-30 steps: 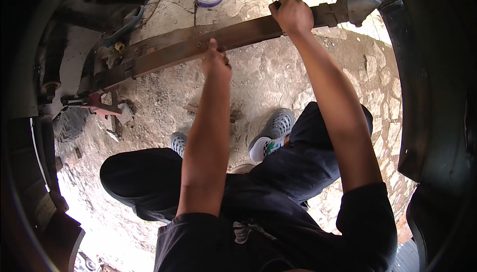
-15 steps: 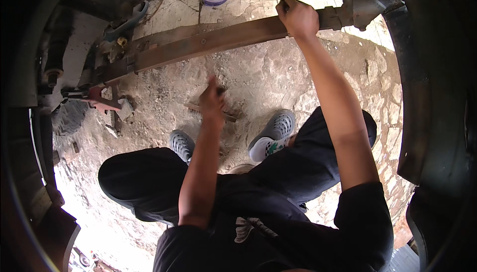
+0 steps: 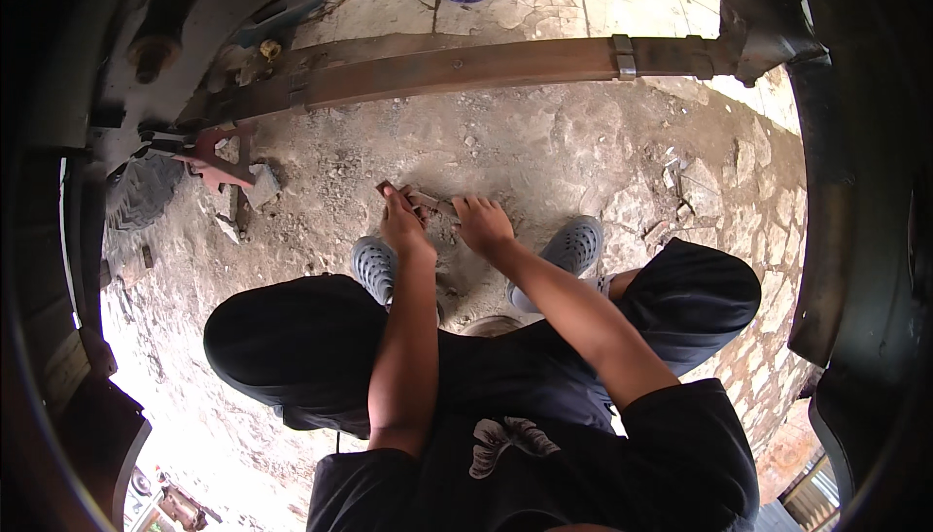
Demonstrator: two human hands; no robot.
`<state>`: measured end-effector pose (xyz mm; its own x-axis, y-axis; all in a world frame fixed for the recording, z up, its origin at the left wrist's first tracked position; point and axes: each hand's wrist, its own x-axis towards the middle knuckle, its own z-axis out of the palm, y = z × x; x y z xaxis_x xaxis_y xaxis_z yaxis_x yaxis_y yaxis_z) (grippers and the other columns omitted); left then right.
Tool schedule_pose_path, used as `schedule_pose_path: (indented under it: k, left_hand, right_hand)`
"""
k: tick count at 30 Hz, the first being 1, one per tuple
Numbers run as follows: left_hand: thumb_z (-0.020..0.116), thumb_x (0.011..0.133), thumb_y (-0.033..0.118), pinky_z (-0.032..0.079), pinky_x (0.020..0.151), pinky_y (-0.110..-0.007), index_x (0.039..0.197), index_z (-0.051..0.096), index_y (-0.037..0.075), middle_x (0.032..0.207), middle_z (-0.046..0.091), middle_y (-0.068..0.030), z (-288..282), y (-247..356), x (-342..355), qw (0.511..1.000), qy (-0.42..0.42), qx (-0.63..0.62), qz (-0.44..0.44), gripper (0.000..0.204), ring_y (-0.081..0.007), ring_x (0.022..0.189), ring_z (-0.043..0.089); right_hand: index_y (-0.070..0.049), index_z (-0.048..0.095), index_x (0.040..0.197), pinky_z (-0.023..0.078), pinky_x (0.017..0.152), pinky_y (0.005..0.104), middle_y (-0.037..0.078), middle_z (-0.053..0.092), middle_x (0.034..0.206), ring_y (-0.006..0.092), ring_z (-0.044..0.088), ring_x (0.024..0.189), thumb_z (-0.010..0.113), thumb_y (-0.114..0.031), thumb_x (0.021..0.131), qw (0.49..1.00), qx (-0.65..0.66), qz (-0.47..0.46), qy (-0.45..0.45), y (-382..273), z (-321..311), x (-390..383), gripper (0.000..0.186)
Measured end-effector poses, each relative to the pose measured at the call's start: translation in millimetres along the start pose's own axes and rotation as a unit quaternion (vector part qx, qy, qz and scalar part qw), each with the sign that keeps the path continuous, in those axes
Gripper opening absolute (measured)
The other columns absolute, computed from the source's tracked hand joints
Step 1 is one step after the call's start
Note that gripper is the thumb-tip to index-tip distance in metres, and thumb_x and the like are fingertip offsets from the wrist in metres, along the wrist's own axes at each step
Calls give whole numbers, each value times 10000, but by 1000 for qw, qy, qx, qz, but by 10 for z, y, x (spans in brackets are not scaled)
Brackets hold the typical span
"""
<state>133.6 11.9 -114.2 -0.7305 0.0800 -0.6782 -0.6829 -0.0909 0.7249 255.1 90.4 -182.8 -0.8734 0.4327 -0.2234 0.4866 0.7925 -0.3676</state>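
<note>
Left fingers [image 3: 393, 198] and right fingers [image 3: 474, 207] clamp thin brownish material [image 3: 432, 202], well apart from the beam's edge [image 3: 400, 90].

Slim piece [image 3: 431, 202], brown and grey, spans the gap between left hand [image 3: 404, 229] and right hand [image 3: 483, 226]. Both grip it. Brown, squarish end pokes out just past the left fingertips; greyish strip runs to the right fingers, sloping slightly down toward them. Too small to tell whether it's one part or two.
</note>
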Motion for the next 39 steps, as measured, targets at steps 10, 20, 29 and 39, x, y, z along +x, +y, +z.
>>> schedule_pose_path:
  k: [10, 20, 29, 39]
  left_hand:
    - [589, 1000, 504, 323, 512, -243, 1041, 683, 12, 646, 451, 31, 60, 252, 151, 993, -98, 7, 64, 502, -75, 531, 399]
    - [597, 1010, 465, 270, 500, -248, 911, 710, -34, 623, 470, 31, 320, 550, 31, 978, -112, 29, 176, 521, -46, 533, 363]
    - [583, 1017, 458, 270, 494, -241, 870, 731, -14, 596, 475, 42, 437, 486, 30, 979, -128, 76, 141, 515, -42, 530, 383]
    - [583, 1017, 440, 295, 506, -257, 870, 731, -19, 628, 499, 35, 297, 482, 148, 986, -88, 71, 123, 504, -50, 546, 380]
  right_hand:
    - [-6, 558, 1073, 517, 873, 495, 247, 613, 1107, 418, 620, 1074, 748, -295, 789, 980, 149, 109, 77, 8, 278, 5, 447]
    - [-68, 367, 1504, 529, 708, 536, 249, 622, 923, 443, 665, 817, 518, -203, 1021, 967, 161, 91, 177, -291, -1734, -593, 524]
    - [-204, 376, 1543, 548, 694, 539, 239, 632, 916, 441, 670, 797, 537, -184, 1002, 961, 17, 181, 208, -384, -2110, 549, 565]
    - [-218, 343, 1547, 569, 703, 545, 308, 633, 992, 480, 681, 784, 536, -178, 990, 976, 5, 179, 126, -516, -2161, 63, 591]
